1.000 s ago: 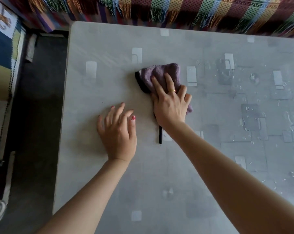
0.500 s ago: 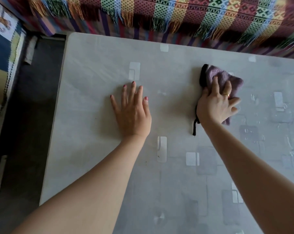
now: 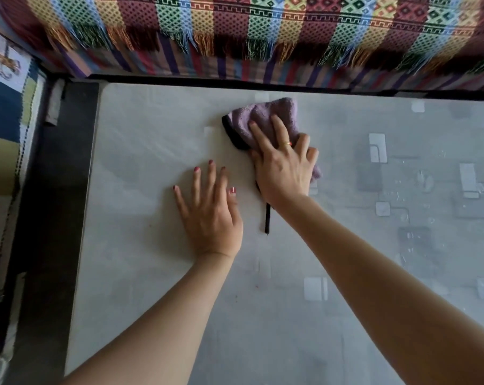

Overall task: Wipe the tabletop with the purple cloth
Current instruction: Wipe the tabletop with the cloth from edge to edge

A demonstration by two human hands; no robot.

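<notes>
The purple cloth point(image 3: 266, 118), edged in black with a black loop trailing toward me, lies bunched on the grey tabletop point(image 3: 141, 173) near its far edge. My right hand point(image 3: 284, 168) presses flat on the cloth with the fingers spread and straight, covering its near half. Just to the left of it, my left hand point(image 3: 210, 215) rests palm down on the bare table with the fingers spread. The two hands nearly touch.
Water drops and wet patches point(image 3: 418, 184) glisten on the right part of the table. A colourful fringed woven blanket point(image 3: 263, 31) hangs along the far edge. Dark floor point(image 3: 52, 190) runs beside the table's left edge, with a patterned rug point(image 3: 2, 129) further left.
My right hand slid the cloth right along the far edge, then back left, and now sits close to my left hand. The left hand stays flat on the table.
</notes>
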